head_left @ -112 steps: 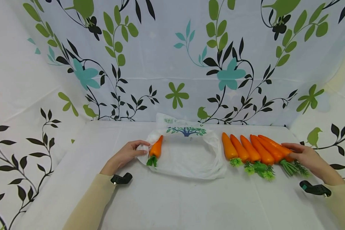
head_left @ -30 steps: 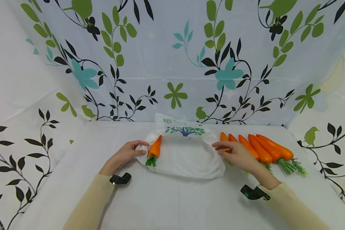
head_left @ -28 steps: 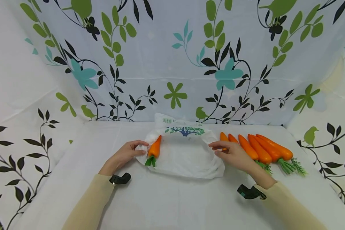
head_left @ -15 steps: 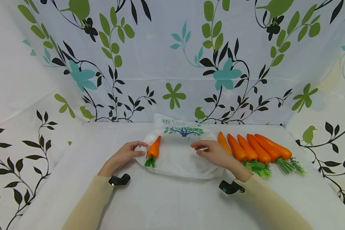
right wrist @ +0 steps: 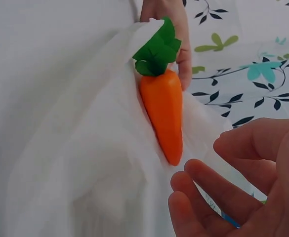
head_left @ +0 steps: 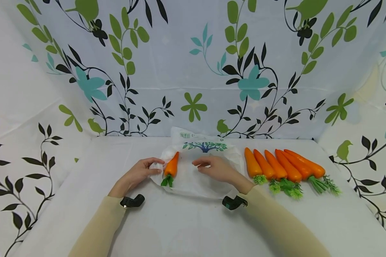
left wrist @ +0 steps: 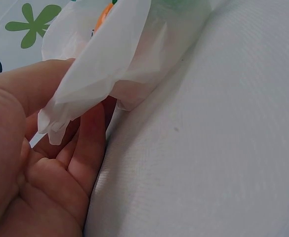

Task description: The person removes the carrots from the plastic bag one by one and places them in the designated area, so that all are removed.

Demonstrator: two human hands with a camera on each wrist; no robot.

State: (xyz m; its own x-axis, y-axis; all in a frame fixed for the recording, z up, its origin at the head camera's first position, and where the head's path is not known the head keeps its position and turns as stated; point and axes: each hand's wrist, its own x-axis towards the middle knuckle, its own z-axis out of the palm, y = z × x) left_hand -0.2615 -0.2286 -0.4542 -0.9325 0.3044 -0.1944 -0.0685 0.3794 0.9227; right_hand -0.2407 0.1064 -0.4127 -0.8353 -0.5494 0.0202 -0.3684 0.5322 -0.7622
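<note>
A white plastic bag [head_left: 193,184] with a printed tree lies flat on the table, and one orange toy carrot [head_left: 171,166] with green leaves rests on its left part. My left hand [head_left: 139,175] pinches the bag's left edge; the left wrist view has the thin plastic [left wrist: 95,74] between thumb and fingers. Over the middle of the bag is my right hand [head_left: 217,168], fingers loosely bent and holding nothing. In the right wrist view its fingertips [right wrist: 196,168] are close to the carrot's tip [right wrist: 174,155], with a gap between.
Several more toy carrots [head_left: 266,166] with green tops lie side by side in a row to the right of the bag. A white cloth covers the table [head_left: 180,228]. Behind it hangs a leaf-patterned curtain [head_left: 167,78].
My right hand has left the rightmost carrot of the row and travelled left across the row to above the bag. The left hand stays on the bag's edge; the carrots lie as before.
</note>
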